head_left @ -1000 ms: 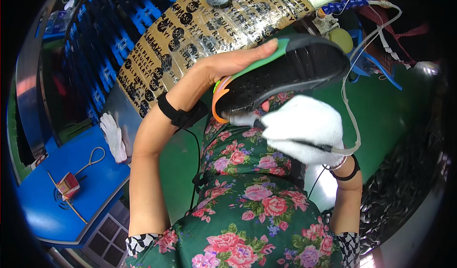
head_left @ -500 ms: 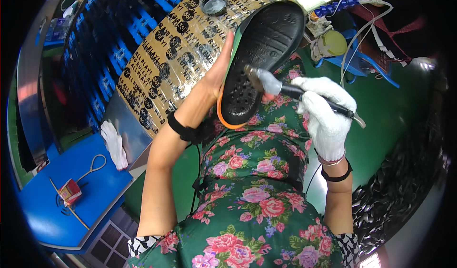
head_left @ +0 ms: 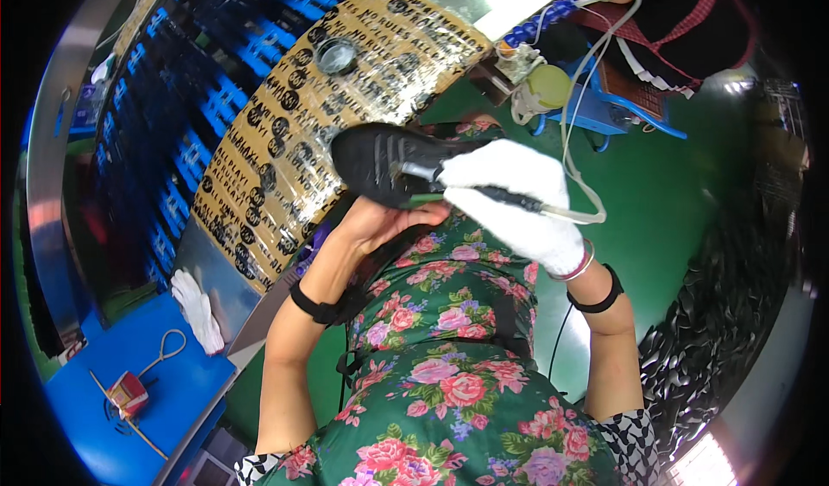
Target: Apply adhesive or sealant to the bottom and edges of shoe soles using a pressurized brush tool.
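Sole (head_left: 363, 159) now crosswise, near round dish (head_left: 334, 69)

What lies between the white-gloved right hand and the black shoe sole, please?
The head view shows a pale-headed brush, its tip over the sole.

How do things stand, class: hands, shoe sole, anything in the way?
Left hand: holding shoe sole at near edge. Right hand: gloved, gripping brush trailing tube, tip over sole. Glove hides part of sole.

Sole (head_left: 376, 153) black, grooved face up, rounded end pointing left, green along near edge; left hand (head_left: 384, 224) at that edge. Brush (head_left: 421, 171) dark-handled, pale-necked, in right hand (head_left: 522, 227); tip blurred, over grooves.
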Available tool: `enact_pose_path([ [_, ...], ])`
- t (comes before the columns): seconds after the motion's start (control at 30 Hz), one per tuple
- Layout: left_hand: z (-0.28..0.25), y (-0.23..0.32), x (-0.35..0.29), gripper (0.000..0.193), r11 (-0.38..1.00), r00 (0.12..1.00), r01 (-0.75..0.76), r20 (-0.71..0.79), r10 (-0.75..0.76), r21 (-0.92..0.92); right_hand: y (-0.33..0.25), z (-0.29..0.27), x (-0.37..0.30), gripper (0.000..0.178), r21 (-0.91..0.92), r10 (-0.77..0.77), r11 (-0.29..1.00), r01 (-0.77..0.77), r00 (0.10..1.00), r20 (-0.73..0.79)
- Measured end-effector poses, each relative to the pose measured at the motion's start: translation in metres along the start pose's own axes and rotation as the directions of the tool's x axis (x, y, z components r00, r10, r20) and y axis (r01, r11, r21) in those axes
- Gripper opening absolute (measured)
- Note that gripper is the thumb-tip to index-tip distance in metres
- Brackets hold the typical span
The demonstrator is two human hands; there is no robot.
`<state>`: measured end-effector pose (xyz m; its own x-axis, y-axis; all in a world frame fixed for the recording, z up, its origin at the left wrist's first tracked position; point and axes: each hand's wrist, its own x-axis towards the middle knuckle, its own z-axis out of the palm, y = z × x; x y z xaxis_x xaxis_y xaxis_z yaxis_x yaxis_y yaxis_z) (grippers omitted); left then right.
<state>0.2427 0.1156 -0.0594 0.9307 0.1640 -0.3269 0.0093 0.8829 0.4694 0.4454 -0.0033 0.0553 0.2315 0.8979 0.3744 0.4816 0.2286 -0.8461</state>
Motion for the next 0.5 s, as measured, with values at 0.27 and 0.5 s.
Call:
enact_pose_path([
  [0.27,0.058,0.02,-0.002,0.069,0.805,0.929,-0.199,0.152,0.336,-0.559,-0.035,-0.009,-0.006,0.02,-0.047,-0.003,0.999,0.001,0.999,-0.037],
  [0.5,0.084,0.004,0.006,0.093,0.835,0.939,-0.204,0.139,0.315,-0.51,-0.053,-0.009,-0.006,0.027,-0.222,-0.095,0.971,0.086,0.995,-0.031],
])
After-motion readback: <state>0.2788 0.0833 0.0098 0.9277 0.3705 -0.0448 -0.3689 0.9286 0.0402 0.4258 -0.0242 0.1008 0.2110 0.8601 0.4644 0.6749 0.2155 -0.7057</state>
